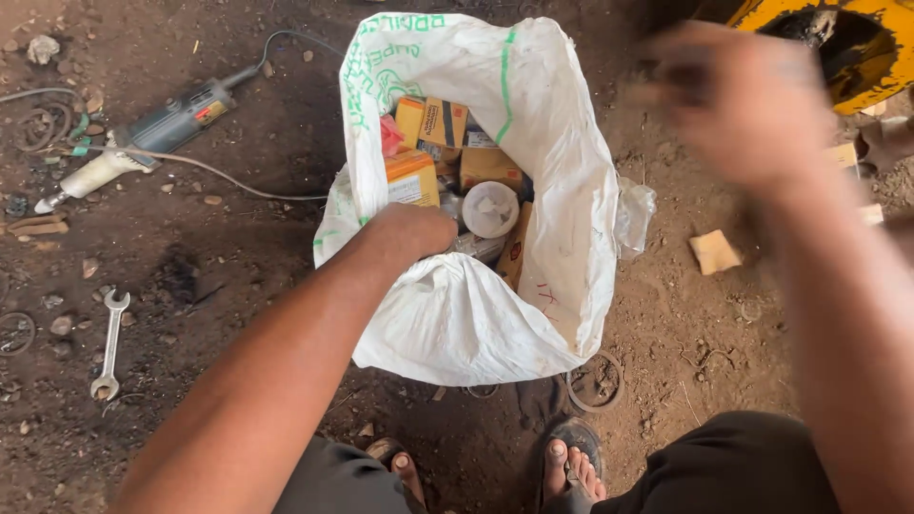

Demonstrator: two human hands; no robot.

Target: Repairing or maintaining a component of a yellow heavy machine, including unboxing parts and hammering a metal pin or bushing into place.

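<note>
Left hand (414, 231) curled over the near rim of the white woven sack (476, 314), fingers closed on the fabric and partly hidden inside. Right hand (743, 105) raised beside the sack, motion-blurred; fingers spread or closed, cannot tell. Sack on the dirt floor (238, 266), mouth open over yellow cardboard boxes (428, 124) and a white round lid (490, 209). Probably soft, floppy cloth, weighty when filled; best gripped at the bunched rim. Spanner (109, 345) and angle grinder (162, 128) well apart.

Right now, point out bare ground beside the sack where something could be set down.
Free: dirt between the wrench and the white sack, and right of the sack around the cardboard scrap. Crowded: the sack's mouth, packed with boxes around the left hand.
</note>
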